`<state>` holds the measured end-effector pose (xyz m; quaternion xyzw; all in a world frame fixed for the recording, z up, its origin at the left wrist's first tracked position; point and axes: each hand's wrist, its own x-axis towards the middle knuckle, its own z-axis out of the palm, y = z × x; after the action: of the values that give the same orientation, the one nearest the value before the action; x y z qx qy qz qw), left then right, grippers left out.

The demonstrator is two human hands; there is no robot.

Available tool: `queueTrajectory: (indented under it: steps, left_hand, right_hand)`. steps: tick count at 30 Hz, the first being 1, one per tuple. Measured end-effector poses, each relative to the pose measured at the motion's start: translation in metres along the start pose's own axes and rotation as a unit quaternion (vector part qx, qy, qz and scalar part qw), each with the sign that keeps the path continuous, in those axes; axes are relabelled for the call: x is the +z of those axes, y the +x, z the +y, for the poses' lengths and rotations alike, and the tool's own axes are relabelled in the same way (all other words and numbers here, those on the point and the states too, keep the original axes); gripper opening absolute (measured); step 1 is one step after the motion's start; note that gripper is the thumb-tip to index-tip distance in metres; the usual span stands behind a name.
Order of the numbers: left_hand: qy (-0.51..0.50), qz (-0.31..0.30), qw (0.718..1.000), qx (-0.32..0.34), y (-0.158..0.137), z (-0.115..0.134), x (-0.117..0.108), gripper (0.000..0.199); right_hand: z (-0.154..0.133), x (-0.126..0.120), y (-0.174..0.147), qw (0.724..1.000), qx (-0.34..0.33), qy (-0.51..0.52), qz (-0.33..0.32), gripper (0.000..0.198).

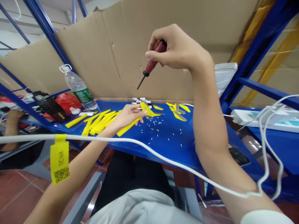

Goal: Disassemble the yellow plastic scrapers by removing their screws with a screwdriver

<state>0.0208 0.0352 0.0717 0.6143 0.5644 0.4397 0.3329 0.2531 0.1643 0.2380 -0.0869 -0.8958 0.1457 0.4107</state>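
Note:
My right hand [175, 48] is raised high over the table, its fingers wrapped round the dark red handle of a screwdriver [152, 62]. The dark shaft points down and left, its tip apart from everything. Lower down, my left hand [128, 115] grips a yellow scraper-like tool [127, 128] with a long handle and a wide head that seems to carry a metal blade. Several small screws [168, 139] and tiny nuts [154, 122] lie scattered on the blue table [163, 152] to its right. Behind them sit yellow head pieces with metal blades [178, 112].
Several yellow handles [100, 123] lie left of my left hand. A water bottle [79, 88], a black bottle [50, 105] and a red bag [67, 102] stand at the left. A white cable [130, 140] crosses in front of my arms. A phone [239, 155] lies right; another person's arm [11, 124] shows far left.

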Motion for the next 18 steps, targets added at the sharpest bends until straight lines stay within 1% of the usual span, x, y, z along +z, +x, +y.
queueTrajectory:
  steps: [2,3,5,7,8,10,12,14,18]
  left_hand:
    - [0.093,-0.006,0.994,0.049,-0.001,0.005,0.013,0.028]
    - [0.142,-0.004,0.987,0.077,0.000,0.005,0.020,0.024]
    - [0.230,0.012,0.962,0.148,0.006,-0.001,0.032,0.016]
    - [0.294,0.019,0.932,0.211,0.017,-0.012,0.040,0.019]
    - [0.317,0.010,0.920,0.229,0.023,-0.018,0.043,0.023]
    - [0.349,-0.020,0.904,0.247,0.034,-0.030,0.046,0.031]
    - [0.361,-0.041,0.897,0.252,0.039,-0.039,0.046,0.038]
    - [0.355,-0.043,0.900,0.249,0.040,-0.044,0.046,0.044]
    - [0.326,-0.026,0.920,0.214,0.034,-0.046,0.045,0.057]
  right_hand:
    - [0.002,0.001,0.001,1.000,-0.014,-0.002,0.010,0.014]
    - [0.002,0.001,0.002,1.000,-0.019,-0.002,0.013,0.014]
    - [0.003,0.003,0.003,1.000,-0.028,-0.001,0.012,0.014]
    - [0.003,0.005,0.003,1.000,-0.030,0.003,0.008,0.015]
    - [0.003,0.006,0.004,1.000,-0.030,0.004,0.006,0.016]
    - [0.003,0.008,0.004,1.000,-0.027,0.003,0.004,0.016]
    - [0.002,0.008,0.004,1.000,-0.025,0.001,0.008,0.016]
    - [0.001,0.006,0.003,1.000,-0.026,-0.005,-0.002,0.015]
    - [-0.002,0.001,0.000,0.998,-0.021,-0.024,-0.051,0.013]
